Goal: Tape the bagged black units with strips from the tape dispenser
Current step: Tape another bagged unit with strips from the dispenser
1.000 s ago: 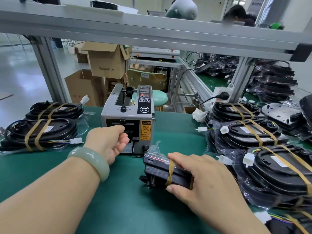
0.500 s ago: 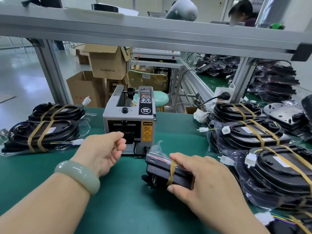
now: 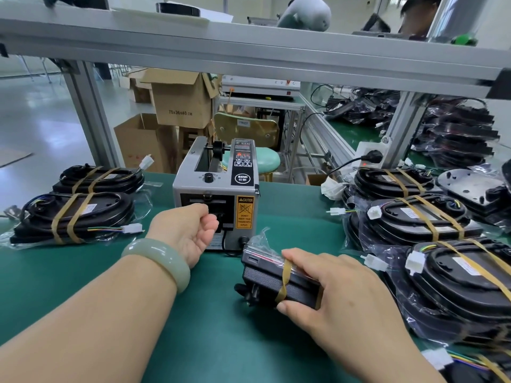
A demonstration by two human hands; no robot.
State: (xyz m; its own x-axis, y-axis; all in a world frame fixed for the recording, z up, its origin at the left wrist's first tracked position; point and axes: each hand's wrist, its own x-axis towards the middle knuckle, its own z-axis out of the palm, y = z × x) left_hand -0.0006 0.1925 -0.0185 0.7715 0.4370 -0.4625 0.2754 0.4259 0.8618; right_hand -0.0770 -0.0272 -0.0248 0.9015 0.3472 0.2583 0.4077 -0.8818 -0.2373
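The grey metal tape dispenser point(image 3: 215, 194) is set mid-way along the far edge of the green-matted bench point(image 3: 83, 286). 2 taped bagged black oval units point(image 3: 80, 214) are laid by the left edge, 1 behind the other. A pile of taped black oval units point(image 3: 420, 219) is stacked along the right edge. Before the dispenser, the small bagged black rectangular unit point(image 3: 272, 280) is gripped by the right hand point(image 3: 340, 294).

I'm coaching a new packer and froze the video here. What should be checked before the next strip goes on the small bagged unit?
1. Right hand has a firm grip on the bagged unit: ok.
2. One tape strip already wrapped round the unit: ok.
3. Left hand at the tape dispenser outlet: ok.
4. New tape pinched in that hand: cannot tell.
5. Fingertips kept outside the outlet, as the caution label warns: cannot tell.
6. Loose bag end folded down: not ok, it sticks up.
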